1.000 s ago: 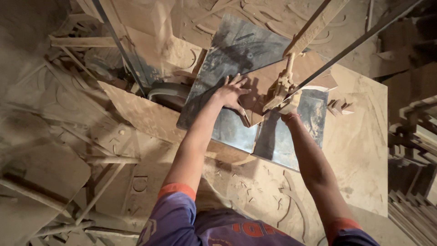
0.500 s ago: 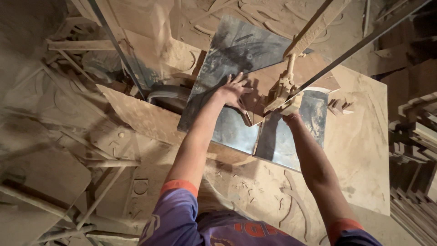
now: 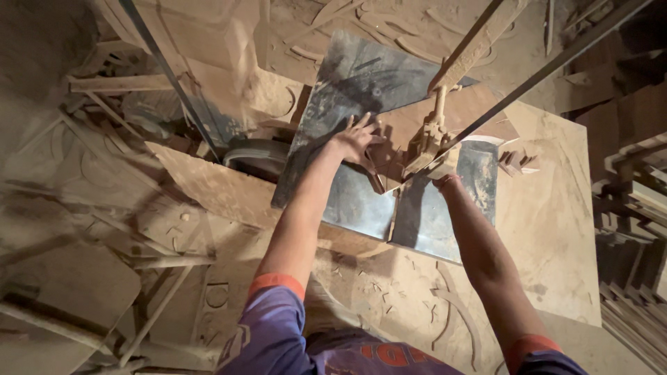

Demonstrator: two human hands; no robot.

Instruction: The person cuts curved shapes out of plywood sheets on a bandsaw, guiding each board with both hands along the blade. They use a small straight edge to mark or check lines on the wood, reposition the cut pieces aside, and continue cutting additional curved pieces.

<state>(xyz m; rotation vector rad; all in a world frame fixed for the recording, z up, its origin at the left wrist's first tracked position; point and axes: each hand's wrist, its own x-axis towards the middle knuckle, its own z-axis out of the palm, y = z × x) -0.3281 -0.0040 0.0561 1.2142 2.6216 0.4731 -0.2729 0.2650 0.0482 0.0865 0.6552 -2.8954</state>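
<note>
- Two bare hands are at work on a flat piece of brown wood board (image 3: pixel 445 121) that lies on the grey metal saw table (image 3: pixel 361 76).
- The left hand (image 3: pixel 356 139) lies flat on the near left edge of the board, with its fingers spread wide and pressing down.
- The right hand (image 3: pixel 445 179) is mostly hidden behind the saw's guide block (image 3: pixel 427 142), so it is not clear if its fingers are open or curled; only the wrist shows well.
- A thin saw blade (image 3: pixel 528 87) runs as a dark slanted line from the top right down to the guide block, right at the board.
- The step in hand looks like cutting: the board is being held at the blade and steered by both hands.
- A good next move would need a slow, steady push with both hands, turning the board a little at a time so the blade follows the shape.
- Fingers should stay to the sides of the blade, never in front of it.
- Small cut wood bits (image 3: pixel 517 161) lie just right of the metal table on a dusty plywood bench (image 3: pixel 556 229).
- Sawdust covers almost everything, and curved wood offcuts (image 3: pixel 455 316) lie near the person's body.
</note>
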